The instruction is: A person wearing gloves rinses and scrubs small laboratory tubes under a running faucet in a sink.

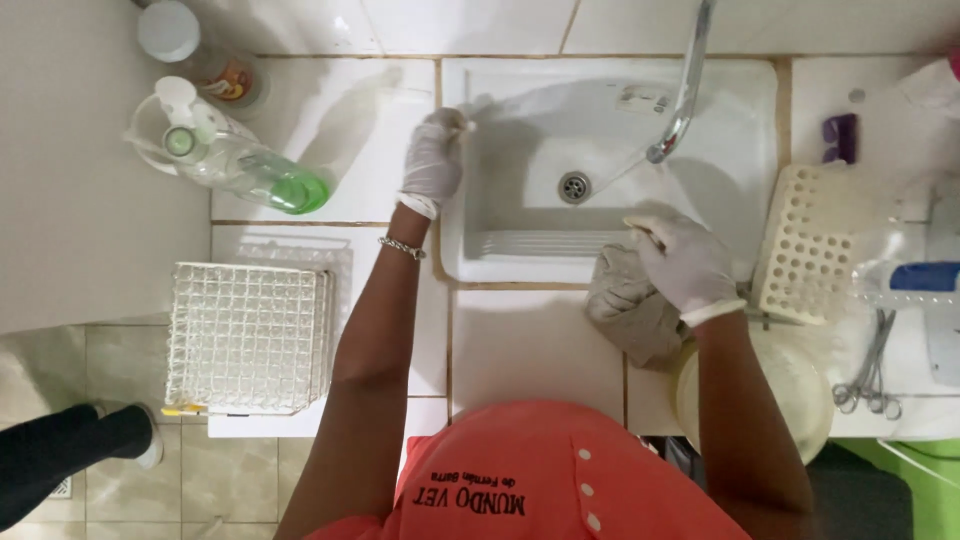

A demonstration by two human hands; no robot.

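Both my hands wear white gloves. My left hand (432, 160) rests on the left rim of the white sink (520, 110), fingers curled over its edge, with a small pale thing barely showing at the fingertips. My right hand (683, 262) presses a crumpled grey cloth (628, 305) against the sink's front right rim. A bracelet sits on my left wrist. The drain (574, 186) lies in the basin's middle, under the metal tap (683, 90).
A wire rack (245, 338) stands on the tiled counter at left, behind it a clear bottle of green liquid (245, 165) and another bottle. A white perforated rack (808, 245), metal scissors-like tools (870, 375) and a cream lid lie at right. Another person's leg and shoe (70, 450) show bottom left.
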